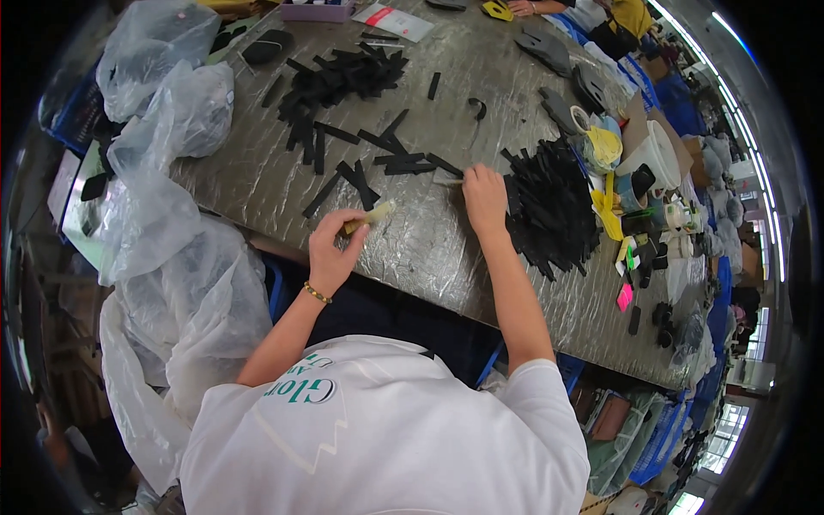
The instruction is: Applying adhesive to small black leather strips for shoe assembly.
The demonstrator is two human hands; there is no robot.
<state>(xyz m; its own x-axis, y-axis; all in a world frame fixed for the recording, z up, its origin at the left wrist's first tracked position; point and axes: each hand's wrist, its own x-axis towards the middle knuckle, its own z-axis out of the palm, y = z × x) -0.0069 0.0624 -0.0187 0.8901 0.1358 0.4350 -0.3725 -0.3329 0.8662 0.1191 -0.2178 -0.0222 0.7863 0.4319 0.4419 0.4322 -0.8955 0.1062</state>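
Note:
Between the fingertips of my left hand [333, 245] is a short yellowish brush-like piece [367, 218] with a pale, frayed tip, held just above the table near its front edge. My right hand [485, 199] is closed, its fingertips pinching the near end of a black strip [443, 164]. A thin pale sliver [446, 181] shows beside those fingertips; I cannot make out what it is. Several loose black strips [403, 161] lie between and beyond my hands. A dense pile of black strips [554, 206] sits right beside my right hand.
A second strip heap [335, 81] lies at the far left of the metal-covered table [429, 275]. Clear plastic bags [172, 197] hang along the left side. On the right stand a white tub [657, 154], yellow pieces [608, 209] and small containers. Another person's hand [521, 8] shows at the far edge.

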